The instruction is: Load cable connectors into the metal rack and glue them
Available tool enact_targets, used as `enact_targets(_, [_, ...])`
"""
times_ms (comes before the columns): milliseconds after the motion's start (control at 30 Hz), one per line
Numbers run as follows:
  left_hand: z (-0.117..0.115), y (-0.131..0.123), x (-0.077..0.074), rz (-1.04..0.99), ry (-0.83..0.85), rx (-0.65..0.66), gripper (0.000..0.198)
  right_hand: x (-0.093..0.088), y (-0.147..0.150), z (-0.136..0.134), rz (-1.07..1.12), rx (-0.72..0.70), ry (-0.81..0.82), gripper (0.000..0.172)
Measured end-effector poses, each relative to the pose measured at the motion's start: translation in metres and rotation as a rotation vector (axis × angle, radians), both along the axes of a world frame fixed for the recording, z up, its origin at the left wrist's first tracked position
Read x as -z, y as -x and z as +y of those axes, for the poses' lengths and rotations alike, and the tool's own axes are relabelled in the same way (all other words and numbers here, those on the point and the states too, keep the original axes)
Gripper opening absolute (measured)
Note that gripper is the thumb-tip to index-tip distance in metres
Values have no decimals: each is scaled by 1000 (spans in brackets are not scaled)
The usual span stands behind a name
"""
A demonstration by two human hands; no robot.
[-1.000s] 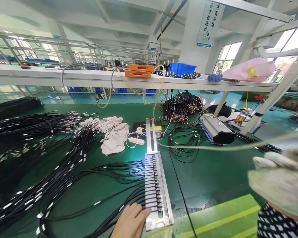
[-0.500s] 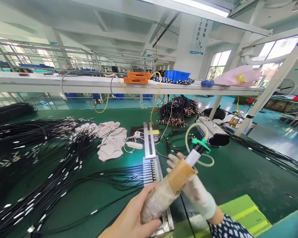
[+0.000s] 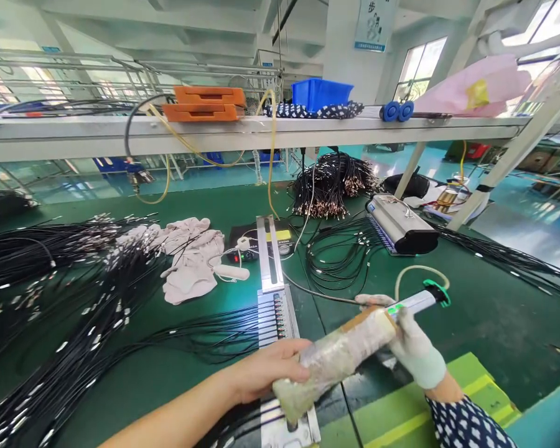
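Many black cables lie at left, then one crumpled cloth. From far, I see my bare left hand closed around a wrapped tube near its lower end; it slants over the metal holder. My gloved right hand is closed on its upper part.

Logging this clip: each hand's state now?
Left bare hand: closed around the green-flanged, film-wrapped white cylindrical tube.
Right white-gloved hand: closed around the same tube, farther up.
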State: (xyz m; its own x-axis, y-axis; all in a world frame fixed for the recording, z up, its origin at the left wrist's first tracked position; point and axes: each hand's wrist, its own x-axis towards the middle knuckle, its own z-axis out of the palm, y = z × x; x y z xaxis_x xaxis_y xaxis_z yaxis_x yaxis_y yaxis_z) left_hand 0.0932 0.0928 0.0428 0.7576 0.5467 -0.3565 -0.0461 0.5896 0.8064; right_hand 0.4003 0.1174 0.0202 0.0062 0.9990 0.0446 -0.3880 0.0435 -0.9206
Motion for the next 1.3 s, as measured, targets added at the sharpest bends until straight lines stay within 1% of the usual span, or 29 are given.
enact_targets(33, [8, -3, -2, 1, 10, 20, 57, -1, -13, 3, 26, 52, 39, 58])
enact_targets(67, [18, -7, -3, 8, 11, 36, 57, -2, -27, 5, 75, 153, 63, 51])
enact_targets(100, [29, -11, -3, 28, -11, 36, 58, -5, -42, 8, 144, 289, 70, 45])
enact_targets(133, [42, -15, -2, 66, -66, 6, 59, -7, -55, 10, 224, 403, 59, 41])
enact_targets(167, [56, -21, 0, 125, -155, -51, 61, -10, -66, 12, 282, 467, 44, 38])
enact_targets(200, [72, -28, 3, 206, -279, -123, 63, -13, -72, 15, 310, 494, 27, 35])
enact_targets(233, [89, -37, 7, 307, -434, -207, 64, -15, -72, 17, 310, 481, 12, 35])
enact_targets(267, [105, -47, 12, 425, -606, -270, 65, -15, -67, 20, 286, 436, 3, 36])
enact_targets(333, [133, -67, 20, 668, -952, -317, 59, -13, -42, 24, 201, 299, -1, 41])
enact_targets(367, [143, -76, 22, 763, -1073, -313, 56, -10, -26, 26, 163, 228, 1, 44])
enact_targets(400, [150, -81, 24, 829, -1158, -310, 54, -7, -10, 29, 137, 165, 7, 45])
enact_targets(433, [154, -82, 25, 869, -1208, -309, 53, -3, 4, 31, 117, 99, 21, 46])
enact_targets(467, [154, -79, 24, 884, -1235, -310, 53, 0, 16, 33, 101, 45, 35, 46])
enact_targets(533, [149, -58, 24, 887, -1277, -327, 49, 4, 31, 36, 70, -42, 66, 44])
enact_targets(633, [131, -1, 31, 927, -1295, -378, 28, 7, 44, 39, 7, -132, 87, 40])
enact_targets(733, [115, 55, 50, 1051, -1230, -476, 23, 10, 66, 45, -50, -191, 65, 39])
enact_targets(800, [109, 77, 66, 1122, -1181, -513, 23, 13, 88, 52, -99, -198, 19, 41])
enact_targets(833, [107, 82, 75, 1141, -1163, -516, 23, 15, 99, 56, -138, -187, -14, 42])
enact_targets(900, [107, 83, 88, 1154, -1137, -514, 22, 19, 120, 65, -233, -151, -81, 44])
enact_targets(967, [108, 79, 96, 1160, -1117, -524, 16, 23, 134, 71, -320, -127, -111, 44])
enact_targets(1033, [107, 75, 98, 1166, -1098, -538, 12, 27, 140, 75, -373, -133, -102, 41])
enact_targets(1100, [105, 74, 98, 1166, -1087, -546, 13, 31, 141, 76, -406, -159, -82, 38])
enact_targets(1167, [101, 75, 98, 1163, -1082, -548, 13, 36, 140, 77, -433, -179, -97, 35])
enact_targets(1233, [98, 75, 96, 1161, -1078, -546, 14, 41, 139, 77, -466, -168, -170, 29])
enact_targets(1300, [96, 75, 96, 1160, -1072, -538, 14, 45, 139, 77, -530, -136, -289, 20])
